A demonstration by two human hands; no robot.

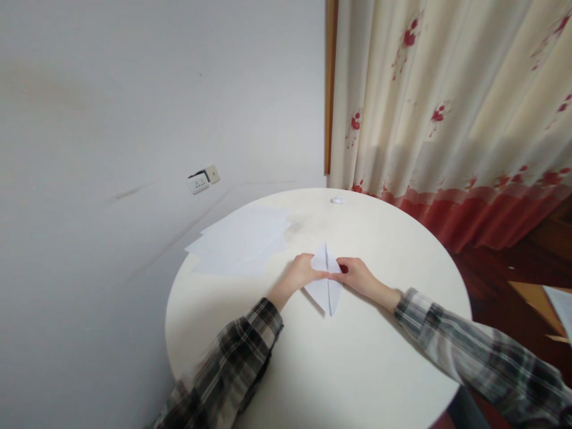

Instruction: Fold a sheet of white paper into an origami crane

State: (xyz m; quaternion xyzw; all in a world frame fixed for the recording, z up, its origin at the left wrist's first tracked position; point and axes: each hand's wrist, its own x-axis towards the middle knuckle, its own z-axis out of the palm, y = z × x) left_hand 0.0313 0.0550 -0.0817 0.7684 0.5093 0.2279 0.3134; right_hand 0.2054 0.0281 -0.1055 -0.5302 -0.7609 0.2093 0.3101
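A folded white paper (325, 291), diamond-shaped with a centre crease, lies on the round cream table (313, 369). My left hand (300, 271) grips its left side with the fingers curled and pinched on the paper. My right hand (356, 275) pinches its right side, fingers closed on the edge near the middle crease. Both arms wear plaid sleeves and reach in from the near side of the table.
A loose stack of white sheets (243, 241) lies at the table's far left. A small crumpled paper ball (337, 199) sits at the far edge. A grey wall with a socket (203, 179) stands left, a flowered curtain (447, 119) right.
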